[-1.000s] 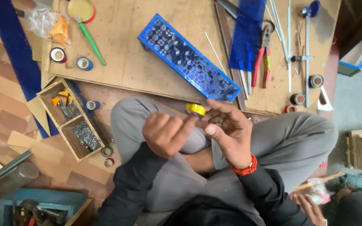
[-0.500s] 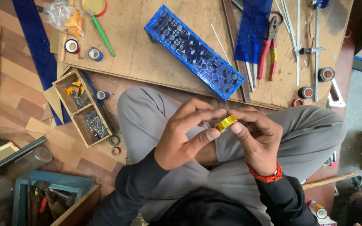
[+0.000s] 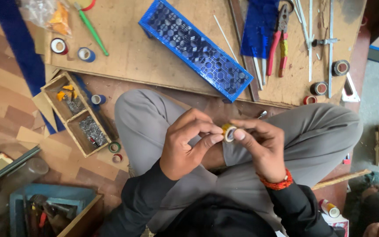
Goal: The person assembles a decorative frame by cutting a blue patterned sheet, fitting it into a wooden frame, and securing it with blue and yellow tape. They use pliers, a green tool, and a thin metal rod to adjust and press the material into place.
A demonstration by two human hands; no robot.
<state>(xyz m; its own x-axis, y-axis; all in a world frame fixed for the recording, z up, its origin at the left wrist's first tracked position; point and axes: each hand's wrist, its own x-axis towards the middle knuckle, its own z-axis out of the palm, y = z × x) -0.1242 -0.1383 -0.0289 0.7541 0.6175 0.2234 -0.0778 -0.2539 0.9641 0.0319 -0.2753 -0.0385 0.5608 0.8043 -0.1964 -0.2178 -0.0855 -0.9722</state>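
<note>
At frame centre, a small yellow tape roll (image 3: 229,131) is pinched between the left hand (image 3: 185,147) and right hand (image 3: 262,147); its edge is best picked with steady fingertips.

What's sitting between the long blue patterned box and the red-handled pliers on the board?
In the head view, a dark blue sheet with thin pale rods below it lies between the blue patterned box and the pliers, on the wooden board.
</note>
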